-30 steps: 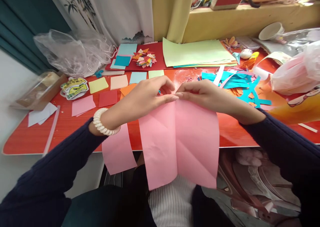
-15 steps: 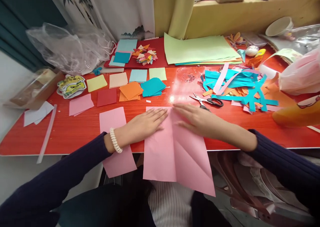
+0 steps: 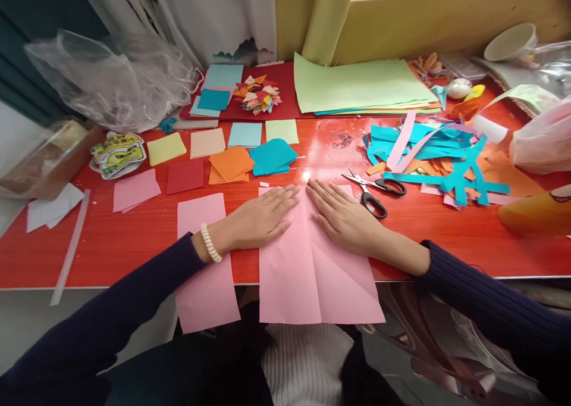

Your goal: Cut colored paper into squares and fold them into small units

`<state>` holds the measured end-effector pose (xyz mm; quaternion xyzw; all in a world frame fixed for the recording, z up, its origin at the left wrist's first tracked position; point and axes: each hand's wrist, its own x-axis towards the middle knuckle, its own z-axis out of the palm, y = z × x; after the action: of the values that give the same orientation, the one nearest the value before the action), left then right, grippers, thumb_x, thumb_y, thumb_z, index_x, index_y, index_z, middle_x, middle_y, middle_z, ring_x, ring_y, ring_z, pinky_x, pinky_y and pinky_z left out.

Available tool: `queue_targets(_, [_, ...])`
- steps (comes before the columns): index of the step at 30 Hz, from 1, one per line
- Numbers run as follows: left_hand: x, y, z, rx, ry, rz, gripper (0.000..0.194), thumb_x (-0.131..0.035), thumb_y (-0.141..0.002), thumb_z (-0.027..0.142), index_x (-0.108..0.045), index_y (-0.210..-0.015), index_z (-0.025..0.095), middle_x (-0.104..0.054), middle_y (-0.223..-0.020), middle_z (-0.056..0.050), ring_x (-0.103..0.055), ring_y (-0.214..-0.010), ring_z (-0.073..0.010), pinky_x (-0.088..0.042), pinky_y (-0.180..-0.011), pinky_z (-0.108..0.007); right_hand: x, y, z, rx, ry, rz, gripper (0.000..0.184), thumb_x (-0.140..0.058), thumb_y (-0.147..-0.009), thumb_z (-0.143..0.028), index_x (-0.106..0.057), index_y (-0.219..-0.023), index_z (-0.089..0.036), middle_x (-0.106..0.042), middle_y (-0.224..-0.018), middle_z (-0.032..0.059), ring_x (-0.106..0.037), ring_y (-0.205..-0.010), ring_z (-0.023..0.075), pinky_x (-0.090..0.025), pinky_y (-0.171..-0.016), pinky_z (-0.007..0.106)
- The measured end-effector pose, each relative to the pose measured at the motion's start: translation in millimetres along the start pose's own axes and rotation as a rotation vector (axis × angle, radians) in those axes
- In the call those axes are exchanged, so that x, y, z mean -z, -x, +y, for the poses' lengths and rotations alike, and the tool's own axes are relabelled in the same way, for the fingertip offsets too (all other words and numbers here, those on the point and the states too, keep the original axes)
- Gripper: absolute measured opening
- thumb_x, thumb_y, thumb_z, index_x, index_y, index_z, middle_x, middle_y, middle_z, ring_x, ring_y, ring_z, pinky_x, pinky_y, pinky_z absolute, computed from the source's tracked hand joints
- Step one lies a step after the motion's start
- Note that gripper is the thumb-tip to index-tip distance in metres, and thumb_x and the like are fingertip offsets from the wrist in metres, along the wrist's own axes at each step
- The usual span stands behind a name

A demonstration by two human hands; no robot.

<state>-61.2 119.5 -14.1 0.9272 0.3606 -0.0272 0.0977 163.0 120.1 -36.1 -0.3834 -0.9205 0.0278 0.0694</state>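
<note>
From the head view, the left hand (image 3: 259, 220) and the right hand (image 3: 343, 221) lie flat and open, palms down, grasping nothing, either side of the centre crease of the pink sheet (image 3: 312, 269), which sits on the near edge of the red table (image 3: 111, 245) and overhangs it toward the lap. To flatten it well, I judge the palms should press evenly and sweep outward from the crease, keeping the sheet square to the edge. Scissors (image 3: 373, 190) lie just beside the right hand, a second pink strip (image 3: 203, 257) under the left wrist.
</note>
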Motion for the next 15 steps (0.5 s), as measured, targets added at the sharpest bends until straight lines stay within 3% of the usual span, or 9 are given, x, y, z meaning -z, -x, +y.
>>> queue_targets(5, [-5.8,-1.9,2.9,0.001,-0.004,0.017,0.058,-0.021,-0.094,0.04,-0.01,-0.144,0.012,-0.008,-0.151,-0.007,-0.005,-0.139,-0.016,-0.007,-0.115,-0.033,-1.9,0.1,-0.7,-0.033,0.027,-0.025,0.056,-0.023,-0.094,-0.033,-0.023,-0.141,-0.002,-0.021,-0.148,0.0151,-0.015,-0.137,0.0223,-0.017,-0.112,0.041])
queue_targets(15, [-13.4,-0.1,12.0,0.05,-0.017,0.111,0.057,-0.019,-0.095,0.039,-0.012,-0.143,0.01,-0.01,-0.151,-0.008,-0.007,-0.139,-0.016,-0.009,-0.115,-0.032,-0.3,-1.4,-8.2,-0.083,0.053,-0.029,0.056,-0.021,-0.094,-0.032,-0.023,-0.141,-0.001,-0.019,-0.148,0.0146,-0.013,-0.138,0.0211,-0.013,-0.112,0.04])
